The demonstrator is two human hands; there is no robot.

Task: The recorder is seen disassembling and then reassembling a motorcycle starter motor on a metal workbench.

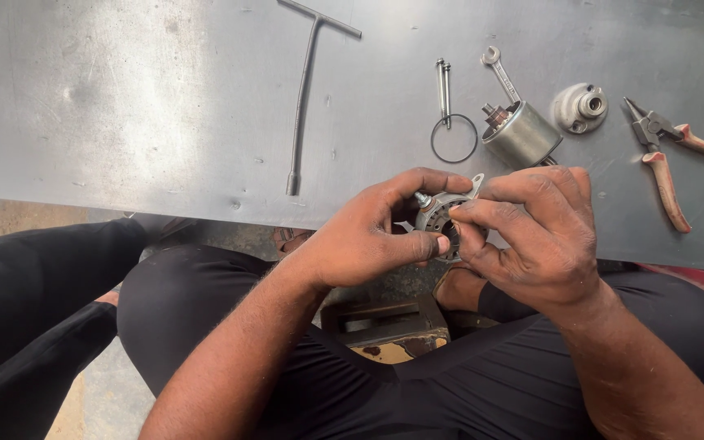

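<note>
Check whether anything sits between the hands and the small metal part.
Nothing visible does. Both the left hand and right hand already grip the metal part directly; the tools lie apart on the table.

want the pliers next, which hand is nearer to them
Right. The right hand works at the small round metal part, just left of the red-handled pliers. The left hand is farther left, beyond that part.

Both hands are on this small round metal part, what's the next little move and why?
Probably keep the left hand steady around the round metal motor part while the right hand fingertips work at its open face. Both hands already pinch it above the lap, off the metal table; the pliers lie untouched.
</note>
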